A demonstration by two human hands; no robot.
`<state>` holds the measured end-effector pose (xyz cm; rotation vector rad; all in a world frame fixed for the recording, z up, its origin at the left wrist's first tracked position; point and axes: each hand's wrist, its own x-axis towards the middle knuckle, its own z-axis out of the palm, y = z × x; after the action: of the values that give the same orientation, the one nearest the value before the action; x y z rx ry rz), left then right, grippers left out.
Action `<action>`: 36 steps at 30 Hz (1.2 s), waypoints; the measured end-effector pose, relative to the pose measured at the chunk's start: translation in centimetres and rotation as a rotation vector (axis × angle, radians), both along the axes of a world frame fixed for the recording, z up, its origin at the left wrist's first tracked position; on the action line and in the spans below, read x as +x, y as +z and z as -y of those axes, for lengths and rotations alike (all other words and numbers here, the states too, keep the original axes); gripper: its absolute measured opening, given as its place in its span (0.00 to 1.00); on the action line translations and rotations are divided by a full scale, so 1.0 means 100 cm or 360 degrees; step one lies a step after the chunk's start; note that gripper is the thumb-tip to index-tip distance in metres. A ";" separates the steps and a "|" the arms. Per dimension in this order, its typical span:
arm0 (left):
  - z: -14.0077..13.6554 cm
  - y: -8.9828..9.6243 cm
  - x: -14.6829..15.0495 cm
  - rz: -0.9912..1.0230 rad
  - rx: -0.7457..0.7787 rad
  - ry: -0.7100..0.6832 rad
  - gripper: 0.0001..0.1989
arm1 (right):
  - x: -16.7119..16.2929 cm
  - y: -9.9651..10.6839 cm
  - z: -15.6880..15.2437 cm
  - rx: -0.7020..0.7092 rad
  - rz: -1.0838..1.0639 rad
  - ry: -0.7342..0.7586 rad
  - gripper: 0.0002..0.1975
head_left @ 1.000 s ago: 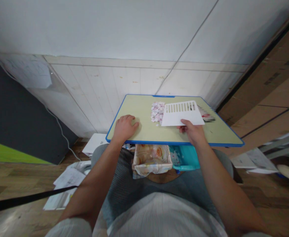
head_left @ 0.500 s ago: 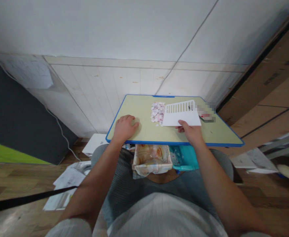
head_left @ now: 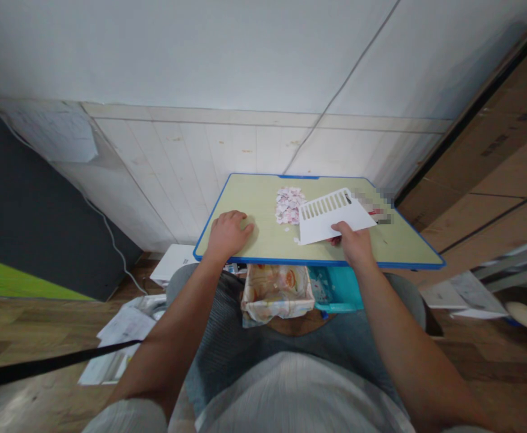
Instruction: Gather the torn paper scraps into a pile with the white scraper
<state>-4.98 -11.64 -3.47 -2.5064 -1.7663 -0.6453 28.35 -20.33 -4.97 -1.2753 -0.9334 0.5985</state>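
My right hand [head_left: 352, 242] grips a flat white slotted board [head_left: 335, 219] by its near edge, thumb on top and fingers beneath. A row of slots runs along the board's far side. Its left end is beside a pile of small pinkish-white paper pieces [head_left: 287, 204], and a few loose bits lie in front of the pile. On the left part of the small table [head_left: 263, 243] rests my left hand [head_left: 231, 233], fingers apart with nothing in them. What lies past the board's right end is blurred out, apart from a bit of red.
Below the table's front edge are a lined bin [head_left: 279, 308] and a teal basket [head_left: 339, 297]. A white wall stands behind the table, and brown cardboard [head_left: 479, 174] is on the right. Papers [head_left: 125, 331] lie on the floor at left.
The white slotted board has turned clockwise and come slightly nearer to me, its left end moving off part of the pile. My left hand has stayed in place.
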 end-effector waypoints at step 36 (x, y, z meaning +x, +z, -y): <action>-0.002 -0.003 -0.001 0.0001 0.0015 0.0002 0.20 | 0.019 0.003 0.005 0.0139 -0.0327 -0.0263 0.20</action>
<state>-5.07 -11.48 -3.75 -2.4993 -1.7603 -0.6532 30.20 -20.85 -4.63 -1.1754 -0.6700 0.5417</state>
